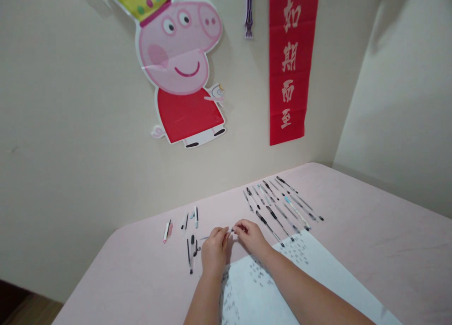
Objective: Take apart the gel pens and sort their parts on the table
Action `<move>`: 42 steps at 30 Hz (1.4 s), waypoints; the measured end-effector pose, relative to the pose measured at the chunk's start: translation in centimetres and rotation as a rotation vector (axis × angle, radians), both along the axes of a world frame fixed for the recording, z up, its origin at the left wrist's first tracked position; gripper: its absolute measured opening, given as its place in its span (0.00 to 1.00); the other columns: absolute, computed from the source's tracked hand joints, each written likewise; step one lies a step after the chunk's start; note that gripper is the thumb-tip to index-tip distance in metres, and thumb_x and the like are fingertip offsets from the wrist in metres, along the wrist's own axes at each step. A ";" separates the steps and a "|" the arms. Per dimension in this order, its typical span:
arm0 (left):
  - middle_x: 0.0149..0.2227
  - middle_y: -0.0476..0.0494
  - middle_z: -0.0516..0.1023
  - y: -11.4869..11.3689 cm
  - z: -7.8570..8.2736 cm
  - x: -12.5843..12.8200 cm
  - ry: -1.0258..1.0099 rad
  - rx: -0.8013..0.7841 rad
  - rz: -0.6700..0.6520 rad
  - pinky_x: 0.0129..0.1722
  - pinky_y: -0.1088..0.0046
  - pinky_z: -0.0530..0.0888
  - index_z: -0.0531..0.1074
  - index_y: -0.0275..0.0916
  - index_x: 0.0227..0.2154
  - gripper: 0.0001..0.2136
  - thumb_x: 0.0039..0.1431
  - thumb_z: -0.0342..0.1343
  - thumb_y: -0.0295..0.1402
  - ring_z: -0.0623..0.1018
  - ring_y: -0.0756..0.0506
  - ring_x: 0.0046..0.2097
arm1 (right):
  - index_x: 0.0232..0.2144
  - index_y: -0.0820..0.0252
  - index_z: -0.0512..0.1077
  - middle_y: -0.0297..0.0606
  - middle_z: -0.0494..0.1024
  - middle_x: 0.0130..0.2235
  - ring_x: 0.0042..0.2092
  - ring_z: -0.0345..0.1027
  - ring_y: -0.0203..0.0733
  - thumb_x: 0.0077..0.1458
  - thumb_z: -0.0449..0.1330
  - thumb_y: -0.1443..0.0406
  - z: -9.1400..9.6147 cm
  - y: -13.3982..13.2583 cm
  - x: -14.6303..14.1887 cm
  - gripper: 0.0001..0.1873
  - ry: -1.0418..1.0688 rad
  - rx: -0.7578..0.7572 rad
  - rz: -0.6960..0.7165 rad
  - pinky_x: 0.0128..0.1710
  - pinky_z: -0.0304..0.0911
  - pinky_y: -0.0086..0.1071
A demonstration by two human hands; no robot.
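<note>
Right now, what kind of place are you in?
Probably a room at home, maybe a child's: a pink cartoon-pig paper cut-out and a red paper banner with pale characters hang on the cream wall, and rows of plastic pens lie on a pink-covered table.

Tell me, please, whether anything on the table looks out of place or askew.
The pens on the right lie in a neat row; the pen parts further left lie scattered at mixed angles. Nothing looks spilled.
</note>
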State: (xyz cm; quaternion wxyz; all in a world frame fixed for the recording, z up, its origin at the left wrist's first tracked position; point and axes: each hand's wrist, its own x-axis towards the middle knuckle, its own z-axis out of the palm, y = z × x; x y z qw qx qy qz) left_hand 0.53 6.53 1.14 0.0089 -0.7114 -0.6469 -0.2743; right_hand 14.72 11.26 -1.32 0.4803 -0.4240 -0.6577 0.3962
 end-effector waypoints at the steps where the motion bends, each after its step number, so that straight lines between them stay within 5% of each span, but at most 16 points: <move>1: 0.39 0.46 0.78 0.0 0.0 0.0 0.000 0.000 0.002 0.33 0.76 0.71 0.75 0.41 0.42 0.11 0.62 0.48 0.32 0.78 0.48 0.35 | 0.25 0.61 0.72 0.33 0.73 0.24 0.28 0.64 0.36 0.54 0.55 0.62 -0.1 0.0 0.0 0.11 -0.020 -0.002 -0.003 0.29 0.57 0.28; 42: 0.38 0.46 0.78 0.0 -0.5 -0.1 -0.014 0.072 0.001 0.32 0.75 0.72 0.75 0.40 0.40 0.10 0.61 0.49 0.31 0.79 0.48 0.34 | 0.25 0.61 0.74 0.34 0.75 0.26 0.30 0.65 0.36 0.46 0.57 0.71 -0.1 0.2 -0.3 0.06 0.005 -0.023 0.039 0.31 0.60 0.28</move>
